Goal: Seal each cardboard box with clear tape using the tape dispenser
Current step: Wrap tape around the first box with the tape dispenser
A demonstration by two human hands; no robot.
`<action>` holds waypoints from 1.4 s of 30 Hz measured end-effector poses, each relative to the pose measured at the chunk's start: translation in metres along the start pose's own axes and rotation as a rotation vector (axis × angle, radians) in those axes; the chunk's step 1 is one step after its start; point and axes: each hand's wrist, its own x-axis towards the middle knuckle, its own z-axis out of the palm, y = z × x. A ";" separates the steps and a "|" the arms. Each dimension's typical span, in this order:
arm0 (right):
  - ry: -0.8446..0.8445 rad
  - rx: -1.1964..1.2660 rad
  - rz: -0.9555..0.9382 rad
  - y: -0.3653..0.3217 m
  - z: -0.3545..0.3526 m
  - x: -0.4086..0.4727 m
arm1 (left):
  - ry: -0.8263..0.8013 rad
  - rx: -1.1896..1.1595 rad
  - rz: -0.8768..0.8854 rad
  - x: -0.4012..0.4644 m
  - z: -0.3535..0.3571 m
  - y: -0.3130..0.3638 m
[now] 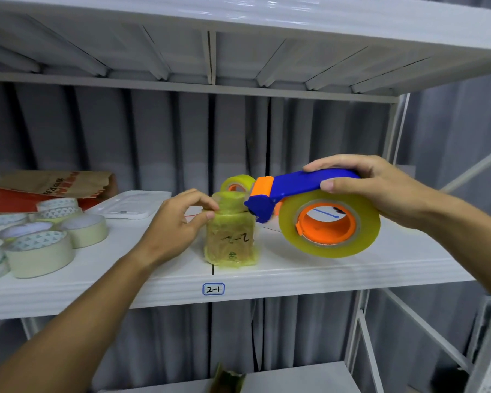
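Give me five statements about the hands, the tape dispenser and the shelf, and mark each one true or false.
1. The right hand grips the blue handle of the tape dispenser. True.
2. The left hand lies flat on the shelf. False: its fingers pinch at the top of the small tape-wrapped box.
3. The roll on the dispenser is white masking tape. False: it is clear yellowish tape on an orange hub.
4. Several pale tape rolls sit on the shelf on the person's left. True.
5. The label on the shelf edge reads 3-4. False: it reads 2-1.
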 end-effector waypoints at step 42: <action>-0.152 -0.089 -0.243 -0.003 0.008 0.015 | -0.140 -0.203 -0.668 0.024 -0.022 0.070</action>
